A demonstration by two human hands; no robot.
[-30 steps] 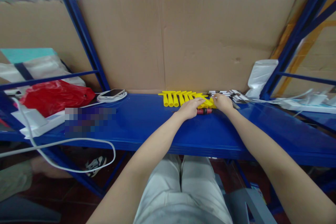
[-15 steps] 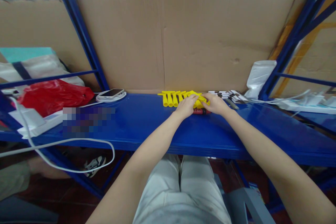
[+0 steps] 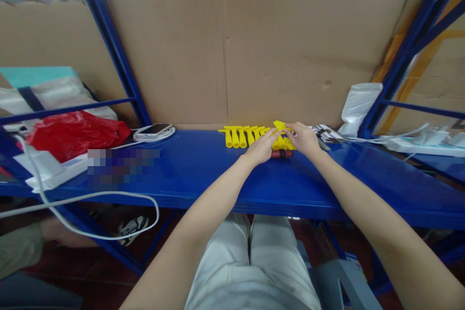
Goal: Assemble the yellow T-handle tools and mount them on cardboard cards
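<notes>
A crinkled red bag [image 3: 82, 131] is sitting on the left side of the blue shelf [image 3: 203, 169], and a white bag [image 3: 69, 89] with a dark strap is slumping behind it; what either is holding is staying out of sight. A third bag, the pale plastic bag [image 3: 359, 106], is leaning at the right by the blue post [image 3: 394, 65]; its contents are not showing either.

In the middle, before the cardboard sheet [image 3: 269, 58], a row of smooth yellow pieces [image 3: 236, 138] is lying on the shelf, each seeming to have a tube shape with a crossbar at the far end. Four round, hollow ends are facing the near edge plainly; farther right the hands are covering part of the row, so a full count is not possible.

The right hand [image 3: 304, 138] is bending its fingers in a partly drawn-together pinch on one raised yellow piece [image 3: 279, 125], just above the row's right end. The left hand [image 3: 259, 149] is reaching over the row with fingers lightly bent, its tips meeting that piece; whether it is gripping cannot be told. One red handle [image 3: 282, 154] with a black band is lying just in front. Several black-and-white pieces [image 3: 329, 133] are resting just beyond the right hand. One phone [image 3: 156, 129] is lying on a coiled white cable [image 3: 165, 134].
</notes>
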